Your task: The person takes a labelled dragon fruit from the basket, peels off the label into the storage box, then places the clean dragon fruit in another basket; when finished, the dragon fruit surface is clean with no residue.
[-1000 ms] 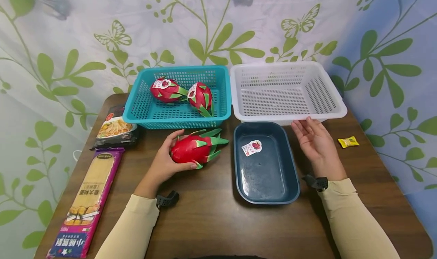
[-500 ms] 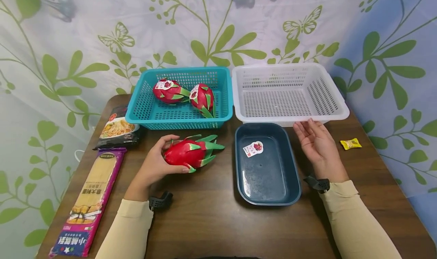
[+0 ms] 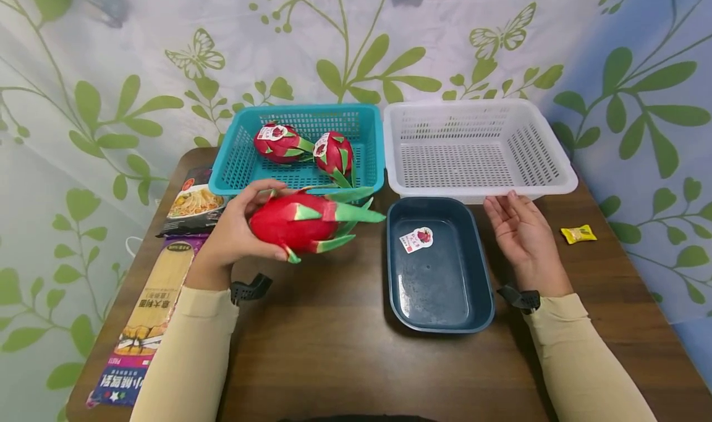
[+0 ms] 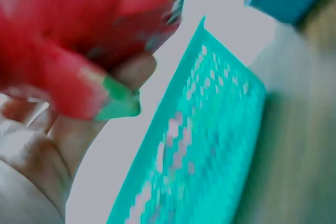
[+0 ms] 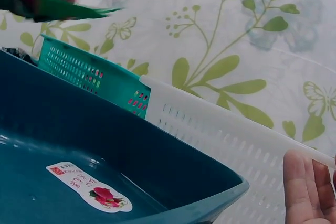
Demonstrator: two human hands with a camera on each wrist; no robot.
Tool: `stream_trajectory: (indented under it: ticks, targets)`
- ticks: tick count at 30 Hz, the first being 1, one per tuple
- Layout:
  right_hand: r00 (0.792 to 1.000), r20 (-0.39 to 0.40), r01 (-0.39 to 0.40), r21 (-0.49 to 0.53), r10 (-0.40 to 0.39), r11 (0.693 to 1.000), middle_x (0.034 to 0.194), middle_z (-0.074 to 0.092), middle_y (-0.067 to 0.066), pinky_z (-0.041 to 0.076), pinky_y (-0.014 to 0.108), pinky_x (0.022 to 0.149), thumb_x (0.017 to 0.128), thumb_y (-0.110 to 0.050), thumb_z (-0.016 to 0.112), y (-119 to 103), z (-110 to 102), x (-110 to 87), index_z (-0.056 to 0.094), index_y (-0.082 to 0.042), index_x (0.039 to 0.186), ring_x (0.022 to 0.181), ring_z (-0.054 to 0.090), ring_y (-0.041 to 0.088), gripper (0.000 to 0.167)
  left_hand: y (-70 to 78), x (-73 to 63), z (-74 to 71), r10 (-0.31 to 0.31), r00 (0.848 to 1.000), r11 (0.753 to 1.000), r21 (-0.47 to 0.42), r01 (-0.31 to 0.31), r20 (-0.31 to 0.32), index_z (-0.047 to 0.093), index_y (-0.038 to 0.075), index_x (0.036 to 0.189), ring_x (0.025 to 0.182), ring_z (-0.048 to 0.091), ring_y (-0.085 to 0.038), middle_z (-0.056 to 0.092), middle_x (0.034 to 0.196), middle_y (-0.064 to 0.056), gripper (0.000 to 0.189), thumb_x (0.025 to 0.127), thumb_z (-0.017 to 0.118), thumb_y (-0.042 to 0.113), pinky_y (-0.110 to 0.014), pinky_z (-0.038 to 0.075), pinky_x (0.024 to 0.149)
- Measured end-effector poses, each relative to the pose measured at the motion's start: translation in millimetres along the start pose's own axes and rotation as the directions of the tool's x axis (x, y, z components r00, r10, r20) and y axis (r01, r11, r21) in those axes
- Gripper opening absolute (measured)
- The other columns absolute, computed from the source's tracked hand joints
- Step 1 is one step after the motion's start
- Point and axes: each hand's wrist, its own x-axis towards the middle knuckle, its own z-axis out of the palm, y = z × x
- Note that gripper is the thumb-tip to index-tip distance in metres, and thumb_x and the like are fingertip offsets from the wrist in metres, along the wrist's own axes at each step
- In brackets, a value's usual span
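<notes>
A red dragon fruit (image 3: 295, 223) with green scales is gripped at its rounded end by my left hand (image 3: 236, 230), raised in front of the teal basket (image 3: 222, 193). In the left wrist view the dragon fruit (image 4: 79, 35) fills the upper left, with the teal basket (image 4: 205, 135) below it. Two more dragon fruits, one on the left (image 3: 278, 143) and one on the right (image 3: 334, 153), lie inside that basket. My right hand (image 3: 525, 240) is palm up, its fingertips at the front rim of the white basket (image 3: 478, 191), holding nothing.
A dark blue tub (image 3: 439, 320) with a dragon fruit sticker (image 3: 417, 240) inside stands between my hands. A noodle pack (image 3: 191, 206) and a spaghetti pack (image 3: 147, 311) lie at left, partly behind the left arm. A small yellow wrapped candy (image 3: 578, 234) sits at right.
My left hand has lifted the dragon fruit off the table, moving it left and then up toward the teal basket's front. The right hand stays at the white basket.
</notes>
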Motion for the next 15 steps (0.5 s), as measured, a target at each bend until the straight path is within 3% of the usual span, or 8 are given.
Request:
stream_trajectory:
  ticks: [3,8,12,15]
  targets:
    - [1.0,-0.018,-0.003,0.003,0.003,1.0,0.127,0.067,0.023,0.049,0.045,0.102,0.107,0.002,0.054,-1.1,-1.5,-1.5,0.053,-0.001,0.143,0.115,0.069,0.036,0.036,3.1,43.0,15.7,-0.013,1.0,0.999,0.042,0.014,-0.023,0.052,0.012,0.148,0.13,0.052,-0.036,0.058,0.144,-0.012,0.088,0.073,0.098,0.012,-0.044,0.06,0.09]
    - [1.0,-0.022,-0.006,0.004,0.006,1.0,0.128,0.067,0.023,0.048,0.045,0.103,0.106,0.003,0.055,-0.6,-4.7,-1.9,0.053,-0.002,0.145,0.118,0.068,0.036,0.039,1.8,121.1,50.0,-0.092,0.995,0.986,0.136,0.097,-0.044,0.052,0.023,0.15,0.131,0.052,-0.023,0.056,0.143,-0.001,0.086,0.077,0.097,0.02,-0.044,0.061,0.087]
    - [1.0,-0.007,-0.001,0.003,0.001,1.0,0.126,0.068,0.024,0.048,0.045,0.102,0.107,0.003,0.054,-0.9,-3.6,0.0,0.054,0.001,0.142,0.114,0.07,0.037,0.035,-0.7,183.7,80.2,-0.158,0.987,0.977,0.139,0.159,-0.015,0.052,0.026,0.151,0.128,0.053,-0.019,0.056,0.141,0.0,0.088,0.075,0.098,0.026,-0.04,0.061,0.086]
    - [1.0,-0.002,0.0,0.003,0.0,1.0,0.124,0.068,0.025,0.049,0.046,0.102,0.106,0.003,0.054,-2.0,-1.2,1.5,0.055,0.002,0.139,0.112,0.071,0.037,0.032,-0.7,223.1,103.3,-0.198,0.98,0.967,0.167,0.191,0.026,0.05,0.025,0.152,0.127,0.052,-0.017,0.055,0.143,0.0,0.092,0.074,0.099,0.026,-0.036,0.06,0.086]
